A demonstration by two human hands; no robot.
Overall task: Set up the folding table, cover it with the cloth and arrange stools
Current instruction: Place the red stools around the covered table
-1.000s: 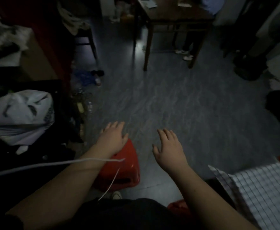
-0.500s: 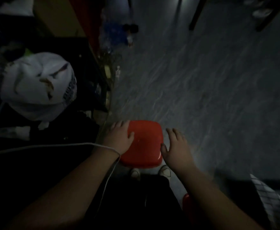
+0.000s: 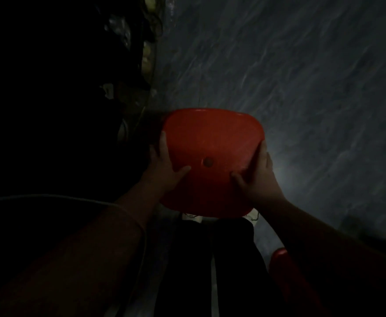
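Note:
A red plastic stool (image 3: 212, 143) fills the middle of the dim view, its square seat with a small centre hole facing me. My left hand (image 3: 162, 169) grips the seat's left edge, thumb lying on top. My right hand (image 3: 258, 177) grips the right edge the same way. Its legs are hidden beneath the seat. A second red stool (image 3: 285, 268) shows as a curved edge at the lower right, partly behind my right forearm. The folding table and the cloth are out of view.
Grey streaked floor (image 3: 301, 76) spreads to the right and far side. Dark clutter with a few pale items (image 3: 146, 58) lines the left. A thin white cable (image 3: 73, 199) crosses my left forearm. My dark trousers and pale shoes (image 3: 192, 217) are below the stool.
Both hands went from resting flat on and beside the red seat to gripping its two edges. The view has tilted down and come much closer to the stool.

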